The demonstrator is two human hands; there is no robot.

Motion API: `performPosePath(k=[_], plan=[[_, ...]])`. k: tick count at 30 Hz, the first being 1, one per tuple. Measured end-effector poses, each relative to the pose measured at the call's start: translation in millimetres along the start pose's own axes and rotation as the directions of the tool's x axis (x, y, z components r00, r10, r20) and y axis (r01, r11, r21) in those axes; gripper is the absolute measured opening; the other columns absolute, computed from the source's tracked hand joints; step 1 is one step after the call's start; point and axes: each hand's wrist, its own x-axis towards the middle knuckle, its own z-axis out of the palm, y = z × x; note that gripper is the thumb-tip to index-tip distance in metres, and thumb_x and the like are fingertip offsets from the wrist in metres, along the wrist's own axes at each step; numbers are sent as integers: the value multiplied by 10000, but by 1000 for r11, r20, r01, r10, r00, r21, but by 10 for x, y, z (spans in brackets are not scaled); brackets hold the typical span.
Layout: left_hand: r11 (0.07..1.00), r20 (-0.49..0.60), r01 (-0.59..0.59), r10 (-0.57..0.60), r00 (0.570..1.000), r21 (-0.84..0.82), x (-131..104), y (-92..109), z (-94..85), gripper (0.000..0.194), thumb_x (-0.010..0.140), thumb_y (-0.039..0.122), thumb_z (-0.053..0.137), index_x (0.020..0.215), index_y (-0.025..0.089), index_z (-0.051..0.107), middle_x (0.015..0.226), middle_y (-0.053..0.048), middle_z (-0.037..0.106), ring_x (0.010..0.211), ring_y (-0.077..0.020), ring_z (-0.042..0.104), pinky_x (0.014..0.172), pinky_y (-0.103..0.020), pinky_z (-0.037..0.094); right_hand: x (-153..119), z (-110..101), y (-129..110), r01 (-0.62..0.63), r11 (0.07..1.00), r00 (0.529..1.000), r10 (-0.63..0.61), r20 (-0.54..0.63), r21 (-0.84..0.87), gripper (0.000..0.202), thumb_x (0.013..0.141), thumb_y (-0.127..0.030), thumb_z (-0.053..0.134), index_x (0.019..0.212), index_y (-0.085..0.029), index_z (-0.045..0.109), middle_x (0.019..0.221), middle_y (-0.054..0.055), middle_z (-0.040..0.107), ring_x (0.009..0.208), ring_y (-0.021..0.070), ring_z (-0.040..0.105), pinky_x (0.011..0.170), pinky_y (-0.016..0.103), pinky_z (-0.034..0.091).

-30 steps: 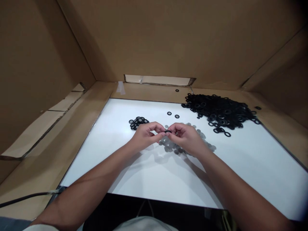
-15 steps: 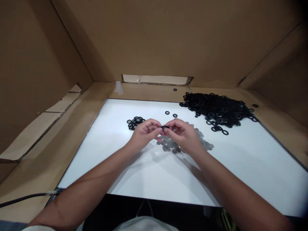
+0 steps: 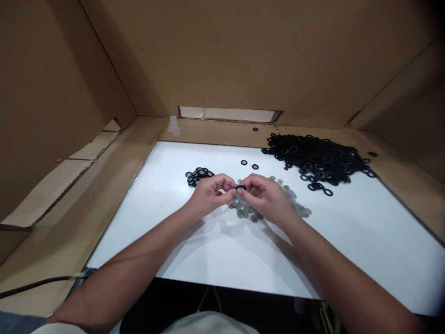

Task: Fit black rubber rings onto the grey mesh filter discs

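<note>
My left hand [image 3: 209,194] and my right hand [image 3: 264,196] meet over the middle of a white lit panel [image 3: 347,241]. Between their fingertips they pinch one small black ring [image 3: 241,188]. Under and just behind my right hand lies a spread of grey discs [image 3: 295,204]. A small cluster of finished-looking black rings with grey centres [image 3: 199,176] sits just left of my left hand. A big heap of black rings [image 3: 314,160] lies at the back right.
Two loose rings [image 3: 249,164] lie behind my hands, one more [image 3: 255,129] on the cardboard ledge. Brown cardboard walls [image 3: 243,55] enclose the panel on three sides. A black cable [image 3: 38,285] runs in at the lower left.
Both hands stay together on the ring with only small finger shifts. The camera view has drifted slightly.
</note>
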Motion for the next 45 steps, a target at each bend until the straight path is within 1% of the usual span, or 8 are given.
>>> performPosePath(k=[5,10,19,24,28,31,38,45], plan=[[987,0,-42,42,999,158,-55,21,44,70,817,193,646,865,171,600,564,42,624,543,-101,604,552,-214,457,-12,-65,-19,44,995,997,-38,61,-88,105,810,-261,677,744,-197,627,714,-11,581,583,107,496,514,250,392],[947,-16,-131,142,990,292,-87,58,52,80,803,189,653,863,183,600,554,52,614,550,-94,560,527,-199,411,-24,-114,-55,95,980,993,-82,84,-174,96,803,-246,690,736,-202,638,677,-24,563,560,99,480,503,248,362],[981,77,-108,97,992,162,-18,6,-48,137,885,303,657,930,174,652,755,-9,649,701,-140,681,591,-236,548,-20,-88,-2,161,961,985,-145,90,-225,36,824,-202,666,790,-211,676,715,-22,588,614,109,514,563,252,404],[999,-1,-30,30,1000,-19,-17,26,-13,167,868,313,691,916,167,627,737,1,667,657,-133,697,647,-275,614,-16,-10,-11,52,996,998,-55,-34,-71,78,826,-272,679,797,-200,689,789,9,644,635,120,546,563,254,436],[998,-3,-15,15,1000,-67,-20,67,5,187,851,310,711,950,165,646,790,-25,711,773,-162,723,681,-295,639,-9,10,-34,-69,997,996,71,-60,33,189,807,-369,702,766,-190,659,766,22,671,587,124,538,525,265,420],[1000,4,-19,19,1000,-22,-22,70,-4,203,846,323,720,958,160,674,825,-45,737,791,-168,732,700,-298,636,-6,-12,-44,-118,993,992,119,-39,24,227,793,-387,714,723,-187,634,682,6,634,538,112,486,480,257,365],[980,-1,-111,113,994,165,-42,23,6,115,866,283,681,885,172,654,669,-3,704,629,-132,688,625,-252,550,-9,-76,-26,-97,993,994,100,50,-62,216,791,-354,709,685,-195,607,582,-43,454,512,101,414,463,247,321],[944,12,-169,173,985,282,-65,-17,20,90,870,260,669,923,188,660,663,17,682,669,-135,695,675,-258,544,-18,-133,-33,-101,991,988,110,110,-91,181,798,-294,697,679,-197,601,592,-45,491,500,84,412,453,229,311]])
